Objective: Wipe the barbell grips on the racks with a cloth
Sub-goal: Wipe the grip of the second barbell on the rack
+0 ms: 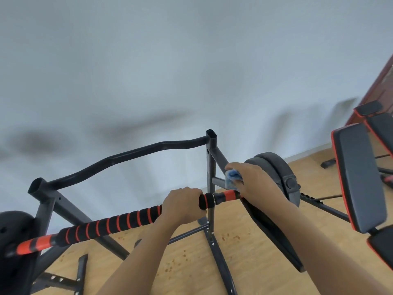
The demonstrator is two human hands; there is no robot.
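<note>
Left end of the barbell runs out of frame at the lower left, with the left weight plate cut by the edge and mostly dark blur. Right hand covers the bar's right section, so where exactly the cloth meets the bar is hidden; only a blue crumple shows under the fingers, bunched in a closed grasp just above the orange sleeve. Left hand is wrapped fully around the black-and-orange ribbed grip, fingers curled under and out of sight, just left of the black foam collar. Hands are near each other but apart, a short stretch of bar showing between them. Bar lies across the rack, whose dark uprights are open at the top; a curved crossbar joins them at the back. Rack feet partly cut off at the bottom edge. Right weight plate sits just behind the right wrist, partly blocked by it. Padded bench, black with red trim, stands at the right, cropped by the frame; a second padded piece behind it is hard to make out. Floor is light wood with small reddish specks. Wall is plain pale grey with soft blurred shadows
</note>
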